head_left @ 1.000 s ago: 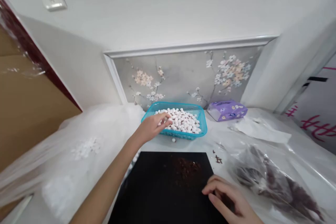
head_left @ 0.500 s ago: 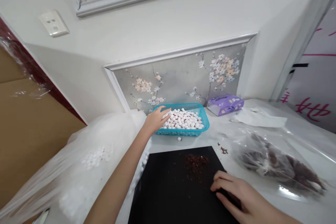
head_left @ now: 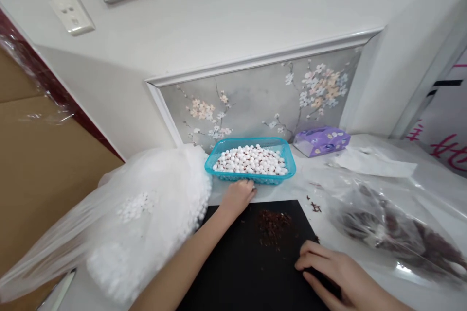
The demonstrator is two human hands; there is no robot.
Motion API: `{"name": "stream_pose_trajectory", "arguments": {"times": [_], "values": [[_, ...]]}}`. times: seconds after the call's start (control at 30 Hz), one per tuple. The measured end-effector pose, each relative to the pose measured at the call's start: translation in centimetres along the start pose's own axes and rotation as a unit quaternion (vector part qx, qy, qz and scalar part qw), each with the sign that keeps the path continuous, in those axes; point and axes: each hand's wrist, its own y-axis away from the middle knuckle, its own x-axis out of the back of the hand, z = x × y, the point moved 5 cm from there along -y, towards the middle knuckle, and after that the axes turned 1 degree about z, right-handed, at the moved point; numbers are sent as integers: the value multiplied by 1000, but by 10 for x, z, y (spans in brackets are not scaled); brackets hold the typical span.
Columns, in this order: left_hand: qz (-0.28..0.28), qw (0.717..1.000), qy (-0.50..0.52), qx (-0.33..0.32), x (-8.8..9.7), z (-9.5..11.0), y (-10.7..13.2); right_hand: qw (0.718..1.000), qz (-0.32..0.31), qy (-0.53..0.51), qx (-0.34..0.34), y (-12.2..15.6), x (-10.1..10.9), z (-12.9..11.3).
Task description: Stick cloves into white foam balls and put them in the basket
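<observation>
My left hand [head_left: 239,197] is low at the front of a turquoise plastic basket [head_left: 292,167], its fingers bent together over the tabletop where a small white ball lay, which they now mostly cover. Inside the basket lie many small white balls [head_left: 251,160] with dark red bits among them. My right hand [head_left: 324,267] rests at the right side of a black board [head_left: 251,272], fingers loosely curved and thumb apart, with nothing visible between them. On the board, between both hands, is a heap of dark red-brown short pieces [head_left: 274,227].
A large clear bag of white balls [head_left: 153,223] bulges at left. To the right lies a clear bag of dark brown material [head_left: 394,228]. A purple tissue pack [head_left: 321,142] and white tissue [head_left: 375,162] are near the wall. Loose brown bits [head_left: 315,207] lie beside the board.
My left hand has moved from the balls at the basket's left rim down to the table in front of it, over the loose ball. My right hand stays at the board.
</observation>
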Motion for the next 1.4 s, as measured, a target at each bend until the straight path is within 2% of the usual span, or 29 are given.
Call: {"name": "stream_pose_trajectory", "arguments": {"times": [0.17, 0.3, 0.4, 0.53, 0.63, 0.73, 0.83, 1.0, 1.13, 1.27, 1.33, 1.4], "values": [[13, 993, 50, -103, 11, 17, 10, 1000, -7, 7, 24, -2, -1, -1], [64, 988, 80, -118, 38, 22, 15, 999, 11, 11, 42, -4, 0, -2], [102, 987, 86, -87, 58, 7, 4, 999, 8, 6, 41, -6, 0, -1], [121, 990, 71, -21, 72, -34, -20, 999, -32, 6, 28, -3, -5, 4], [104, 993, 55, 24, 70, -62, -37, 999, -33, 10, 26, -1, -9, 9], [80, 994, 39, 57, 63, -75, -48, 999, -31, 15, 27, 0, -11, 12], [54, 996, 37, 60, 54, -68, -54, 998, -42, 30, 26, -1, -12, 12], [-44, 997, 64, 17, 37, -45, -58, 997, -61, 35, 21, 0, -13, 11], [-89, 992, 75, 49, 34, -60, -69, 998, -57, 30, 24, -1, -11, 10], [-113, 986, 80, 89, 36, -85, -84, 997, -56, 40, 34, -2, -10, 7], [-93, 987, 83, 97, 46, -88, -87, 997, -53, 49, 37, -3, -10, 7], [-52, 990, 84, 98, 64, -85, -81, 996, -53, 57, 38, -4, -11, 8]]}}
